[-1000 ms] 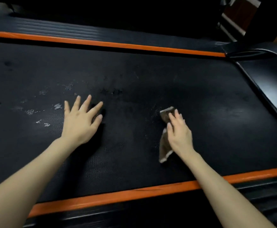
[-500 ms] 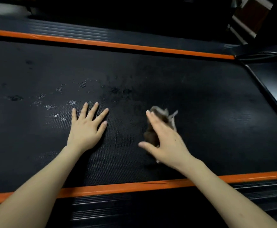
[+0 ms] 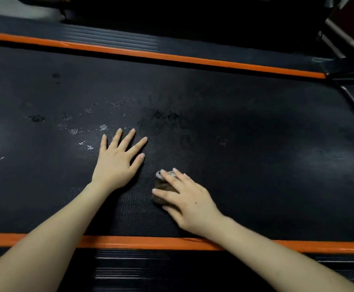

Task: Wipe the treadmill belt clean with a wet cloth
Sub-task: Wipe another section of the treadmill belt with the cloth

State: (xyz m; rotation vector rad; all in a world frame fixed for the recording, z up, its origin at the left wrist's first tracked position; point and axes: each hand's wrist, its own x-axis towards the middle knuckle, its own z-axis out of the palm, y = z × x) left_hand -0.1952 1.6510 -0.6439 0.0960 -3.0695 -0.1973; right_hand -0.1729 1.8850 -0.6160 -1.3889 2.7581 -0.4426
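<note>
- Our right hand (image 3: pixel 189 200) lies over the cloth (image 3: pixel 163 185), fingers straight and slightly spread, pressing it onto the treadmill belt (image 3: pixel 256 133); nothing is pinched.
- The cloth sits under the right index finger and thumb. It is a small brown-grey wad with a pale edge peeking past the fingertip, and its long axis runs roughly away from us.
- Our left hand (image 3: pixel 117 163) is planted flat on the belt, fingers fanned, just beside the cloth but apart from it.
- White specks (image 3: pixel 103 127) lie just beyond the left fingertips, forward and left of the right fingers.
- We judge the next stroke heads that way; the left hand is nearer but bare, and partly blocks the path.
</note>
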